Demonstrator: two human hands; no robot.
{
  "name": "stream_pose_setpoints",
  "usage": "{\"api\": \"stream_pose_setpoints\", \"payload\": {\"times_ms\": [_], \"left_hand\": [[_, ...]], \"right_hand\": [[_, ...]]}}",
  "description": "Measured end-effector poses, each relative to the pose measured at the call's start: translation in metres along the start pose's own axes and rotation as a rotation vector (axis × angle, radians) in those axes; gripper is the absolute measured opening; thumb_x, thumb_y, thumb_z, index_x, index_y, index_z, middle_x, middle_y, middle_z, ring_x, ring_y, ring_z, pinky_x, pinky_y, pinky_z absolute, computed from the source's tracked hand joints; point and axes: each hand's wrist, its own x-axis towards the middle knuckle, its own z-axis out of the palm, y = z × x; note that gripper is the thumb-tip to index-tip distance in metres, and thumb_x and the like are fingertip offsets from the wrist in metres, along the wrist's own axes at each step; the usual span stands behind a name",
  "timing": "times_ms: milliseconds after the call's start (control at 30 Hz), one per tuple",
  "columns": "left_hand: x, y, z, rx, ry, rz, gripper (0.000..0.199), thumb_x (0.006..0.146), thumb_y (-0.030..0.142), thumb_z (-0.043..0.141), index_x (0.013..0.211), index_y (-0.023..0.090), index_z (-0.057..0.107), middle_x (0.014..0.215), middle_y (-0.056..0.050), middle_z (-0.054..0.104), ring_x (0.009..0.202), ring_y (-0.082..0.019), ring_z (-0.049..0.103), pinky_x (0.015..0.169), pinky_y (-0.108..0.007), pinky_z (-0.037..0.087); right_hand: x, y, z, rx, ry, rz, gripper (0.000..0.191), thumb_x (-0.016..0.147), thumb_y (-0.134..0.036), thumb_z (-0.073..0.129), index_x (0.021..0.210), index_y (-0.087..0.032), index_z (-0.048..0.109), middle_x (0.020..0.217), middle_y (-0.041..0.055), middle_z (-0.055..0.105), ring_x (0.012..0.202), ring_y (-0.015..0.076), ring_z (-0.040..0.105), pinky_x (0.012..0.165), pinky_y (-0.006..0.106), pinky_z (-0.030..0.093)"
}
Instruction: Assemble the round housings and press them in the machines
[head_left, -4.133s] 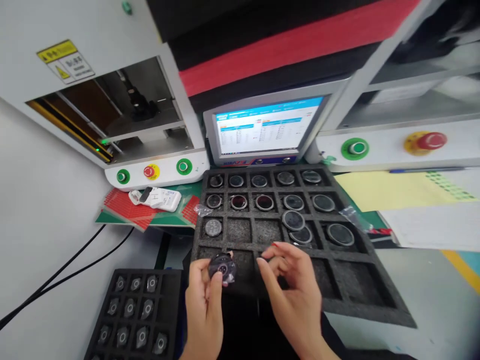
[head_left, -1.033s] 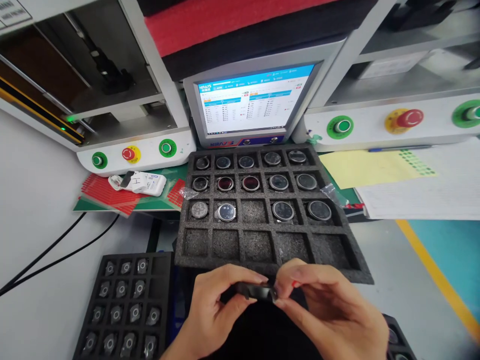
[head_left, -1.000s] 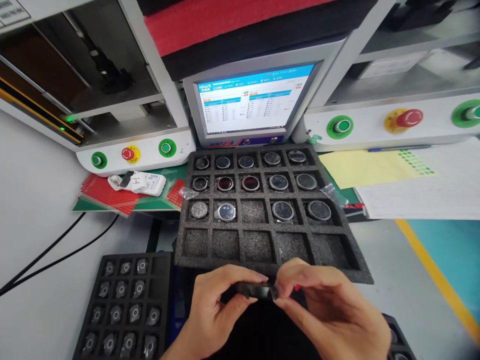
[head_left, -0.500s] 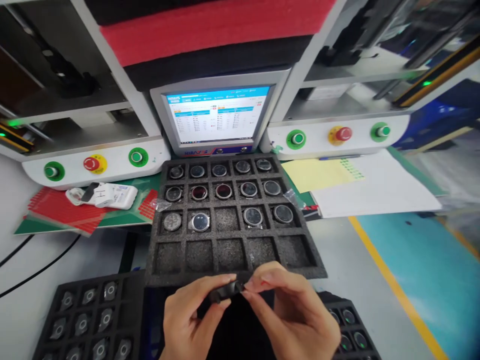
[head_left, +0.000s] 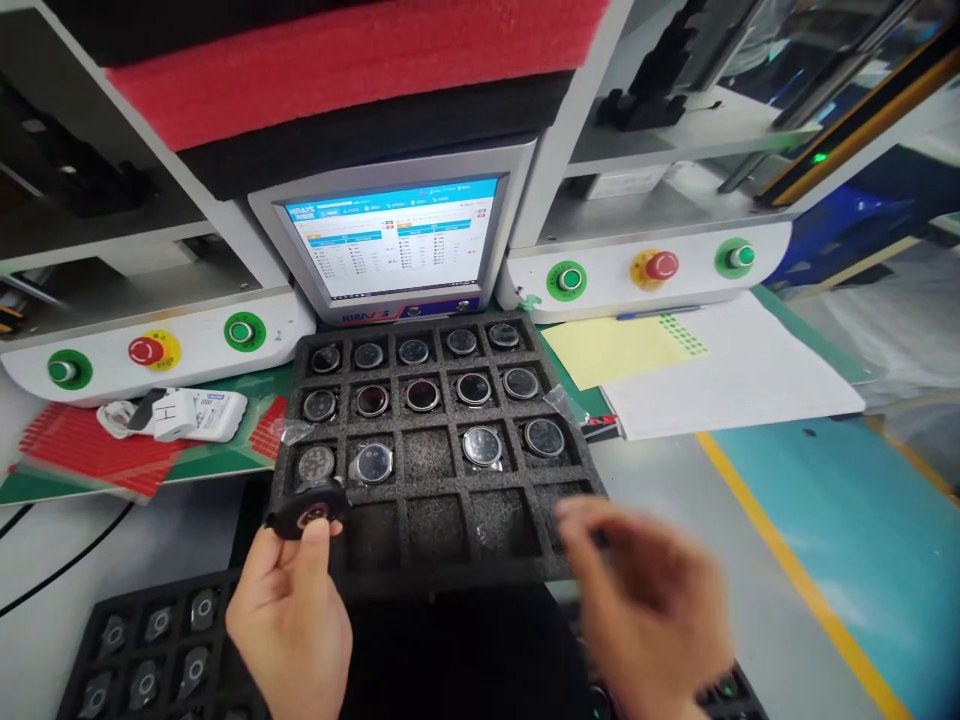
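My left hand [head_left: 296, 600] pinches a round black watch body [head_left: 311, 510] between thumb and fingers. Its back, with a coppery ring, faces me. It hangs over the front left corner of a dark foam tray [head_left: 442, 578], hiding a pocket there. Several round watches sit in the tray's back rows, among them a silver-rimmed watch [head_left: 373, 463] and a black-faced watch [head_left: 544, 437]. My right hand [head_left: 645, 590] is off the tray's front right corner, fingers curled and smeared by motion; whether it holds anything does not show.
Behind the tray stands a monitor [head_left: 397, 240], between panels with green buttons and red stop buttons [head_left: 661, 265]. Yellow paper [head_left: 600, 350] and white sheets [head_left: 735, 370] lie to the right. A second foam tray [head_left: 112, 600] with wrapped parts is low left; another is partly behind my right hand.
My hands have parted. The left one has carried the watch body left and up and turned its back toward me; the right one has let go and moved right. The view has shifted too.
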Motion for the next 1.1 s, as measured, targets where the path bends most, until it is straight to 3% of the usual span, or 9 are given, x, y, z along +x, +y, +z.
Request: {"api": "stream_pose_setpoints", "payload": {"times_ms": [100, 200, 300, 400, 500, 700, 767, 933, 1100], "left_hand": [[0.005, -0.002, 0.003, -0.082, -0.129, -0.144, 0.023, 0.073, 0.033, 0.084, 0.088, 0.020, 0.073, 0.076, 0.004, 0.075, 0.077, -0.010, 0.070, 0.071, -0.012, 0.053], [0.000, -0.002, 0.009, -0.113, -0.312, -0.325, 0.032, 0.069, 0.040, 0.087, 0.088, 0.017, 0.073, 0.089, -0.002, 0.078, 0.075, -0.013, 0.070, 0.068, -0.017, 0.057], [-0.006, 0.000, 0.014, -0.101, -0.494, -0.418, 0.028, 0.075, 0.039, 0.083, 0.087, 0.016, 0.072, 0.094, -0.007, 0.079, 0.063, -0.011, 0.066, 0.061, -0.019, 0.056], [-0.011, 0.002, 0.015, -0.109, -0.610, -0.448, 0.025, 0.082, 0.038, 0.077, 0.090, 0.015, 0.073, 0.097, -0.010, 0.079, 0.061, -0.011, 0.064, 0.057, -0.019, 0.055], [-0.017, 0.004, 0.017, -0.156, -0.671, -0.440, 0.028, 0.088, 0.042, 0.070, 0.095, 0.015, 0.076, 0.100, -0.011, 0.078, 0.064, -0.012, 0.066, 0.058, -0.020, 0.055], [-0.024, 0.007, 0.016, -0.132, -0.729, -0.432, 0.037, 0.090, 0.048, 0.065, 0.099, 0.014, 0.076, 0.094, -0.011, 0.076, 0.063, -0.013, 0.063, 0.055, -0.022, 0.053], [-0.023, 0.009, 0.014, -0.065, -0.803, -0.446, 0.043, 0.090, 0.052, 0.062, 0.098, 0.012, 0.076, 0.080, -0.009, 0.073, 0.060, -0.013, 0.061, 0.053, -0.022, 0.050], [-0.025, 0.011, 0.006, 0.016, -0.927, -0.472, 0.060, 0.091, 0.065, 0.052, 0.086, 0.010, 0.076, 0.063, -0.005, 0.064, 0.056, -0.013, 0.058, 0.055, -0.023, 0.046], [-0.029, 0.009, -0.002, -0.008, -0.941, -0.439, 0.070, 0.091, 0.071, 0.042, 0.089, 0.009, 0.075, 0.064, -0.006, 0.063, 0.058, -0.014, 0.057, 0.057, -0.024, 0.046]], "right_hand": [[0.048, 0.050, -0.015, -0.058, 0.191, 0.062, 0.038, 0.080, -0.025, 0.077, 0.107, -0.023, 0.050, 0.101, 0.0038, 0.063, 0.093, 0.0189, 0.066, 0.086, 0.037, 0.054], [0.083, 0.087, -0.022, -0.099, 0.143, 0.186, 0.049, 0.070, -0.033, 0.083, 0.104, -0.020, 0.050, 0.097, 0.0054, 0.063, 0.083, 0.0196, 0.068, 0.078, 0.037, 0.055], [0.097, 0.096, -0.024, -0.090, 0.050, 0.272, 0.054, 0.064, -0.034, 0.086, 0.104, -0.019, 0.053, 0.095, 0.0052, 0.064, 0.068, 0.0175, 0.069, 0.067, 0.033, 0.055], [0.098, 0.081, -0.023, -0.033, 0.027, 0.290, 0.053, 0.059, -0.035, 0.087, 0.097, -0.021, 0.052, 0.094, 0.0027, 0.063, 0.062, 0.0160, 0.067, 0.064, 0.032, 0.055], [0.089, 0.046, -0.022, 0.062, -0.042, 0.302, 0.049, 0.060, -0.034, 0.087, 0.093, -0.024, 0.053, 0.096, 0.0009, 0.062, 0.067, 0.0164, 0.068, 0.068, 0.031, 0.057], [0.057, -0.017, -0.019, 0.297, -0.580, 0.417, 0.033, 0.083, -0.021, 0.074, 0.109, -0.032, 0.057, 0.113, 0.0014, 0.058, 0.067, 0.0105, 0.064, 0.056, 0.022, 0.053], [0.053, -0.024, -0.015, 0.264, -0.741, 0.444, 0.035, 0.086, -0.020, 0.070, 0.113, -0.033, 0.053, 0.112, 0.0010, 0.060, 0.069, 0.0106, 0.062, 0.059, 0.023, 0.051], [0.055, -0.035, -0.001, 0.061, -0.993, 0.414, 0.034, 0.083, -0.018, 0.059, 0.114, -0.029, 0.048, 0.072, -0.0076, 0.063, 0.068, 0.0118, 0.057, 0.067, 0.024, 0.045], [0.055, -0.044, 0.008, -0.088, -1.061, 0.380, 0.032, 0.080, -0.023, 0.052, 0.112, -0.029, 0.048, 0.072, -0.0068, 0.063, 0.070, 0.0137, 0.057, 0.064, 0.025, 0.043]]}}
